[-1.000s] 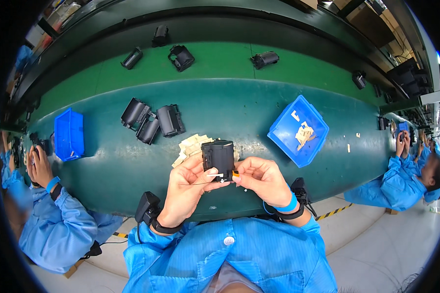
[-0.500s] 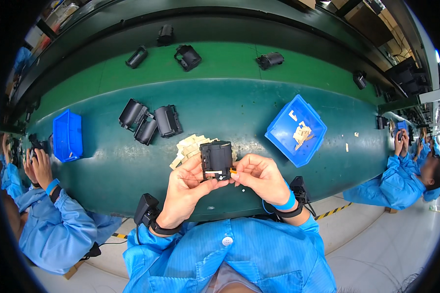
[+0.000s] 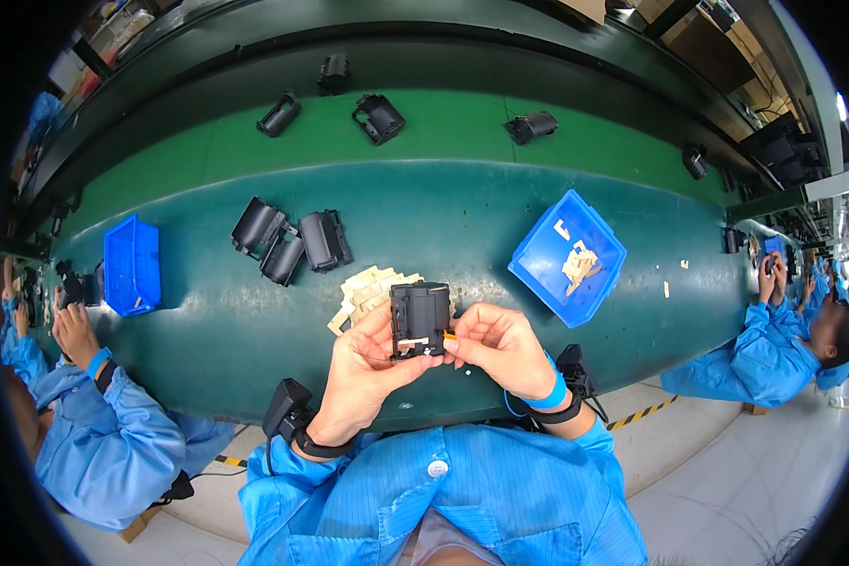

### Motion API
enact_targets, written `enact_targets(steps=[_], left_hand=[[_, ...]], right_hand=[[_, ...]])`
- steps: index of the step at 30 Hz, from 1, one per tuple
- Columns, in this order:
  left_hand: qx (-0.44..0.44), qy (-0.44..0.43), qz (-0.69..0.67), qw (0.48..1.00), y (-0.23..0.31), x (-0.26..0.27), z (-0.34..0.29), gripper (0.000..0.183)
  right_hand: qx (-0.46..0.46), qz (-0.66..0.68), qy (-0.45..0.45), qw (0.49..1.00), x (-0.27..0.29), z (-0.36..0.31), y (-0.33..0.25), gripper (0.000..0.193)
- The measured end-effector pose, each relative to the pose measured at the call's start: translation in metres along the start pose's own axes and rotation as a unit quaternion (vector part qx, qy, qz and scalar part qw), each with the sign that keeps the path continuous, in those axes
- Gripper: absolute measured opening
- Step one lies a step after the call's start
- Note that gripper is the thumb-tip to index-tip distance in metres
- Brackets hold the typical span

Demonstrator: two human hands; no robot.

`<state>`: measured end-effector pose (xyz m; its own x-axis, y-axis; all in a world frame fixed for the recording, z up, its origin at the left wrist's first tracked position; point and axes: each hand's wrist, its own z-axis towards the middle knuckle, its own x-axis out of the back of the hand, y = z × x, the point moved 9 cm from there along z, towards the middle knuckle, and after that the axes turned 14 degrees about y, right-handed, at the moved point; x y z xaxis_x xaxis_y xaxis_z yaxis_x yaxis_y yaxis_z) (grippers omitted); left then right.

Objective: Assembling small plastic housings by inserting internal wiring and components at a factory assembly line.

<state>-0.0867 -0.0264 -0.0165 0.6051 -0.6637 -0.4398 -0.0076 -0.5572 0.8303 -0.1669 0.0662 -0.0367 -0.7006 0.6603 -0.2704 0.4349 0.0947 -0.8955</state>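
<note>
A black plastic housing (image 3: 421,316) is held upright over the near part of the table, in front of my body. My left hand (image 3: 366,363) grips its left side and lower edge, the thumb lying along the bottom. At its lower right corner, my right hand (image 3: 500,347) pinches a small orange piece (image 3: 450,337) between thumb and forefinger, touching or nearly touching the housing. A short cream strip (image 3: 412,341) shows on the housing's lower face. Just behind it lies a pile of cream cut pieces (image 3: 360,294), partly hidden by the housing and my left fingers.
Three black housings (image 3: 324,241) lie together at centre left. A blue bin (image 3: 568,292) with cream pieces stands right, another blue bin (image 3: 132,264) left. Several housings rest on the bright green strip (image 3: 453,123) at the back. Co-workers in blue sit at both sides.
The housings on the green strip have shifted a little to the right. My hands keep the same hold on the housing and orange piece, sitting slightly lower in view.
</note>
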Motion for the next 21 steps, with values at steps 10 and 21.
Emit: enact_targets(steps=[10,21], left_hand=[[-0.001,0.018,-0.112,0.994,-0.015,0.009,0.001,0.074],[-0.050,0.004,-0.067,0.997,-0.010,0.006,0.003,0.074]], right_hand=[[0.002,0.003,0.015,1.000,0.002,0.000,-0.003,0.010],[0.006,0.008,0.015,1.000,-0.002,-0.003,-0.004,0.010]])
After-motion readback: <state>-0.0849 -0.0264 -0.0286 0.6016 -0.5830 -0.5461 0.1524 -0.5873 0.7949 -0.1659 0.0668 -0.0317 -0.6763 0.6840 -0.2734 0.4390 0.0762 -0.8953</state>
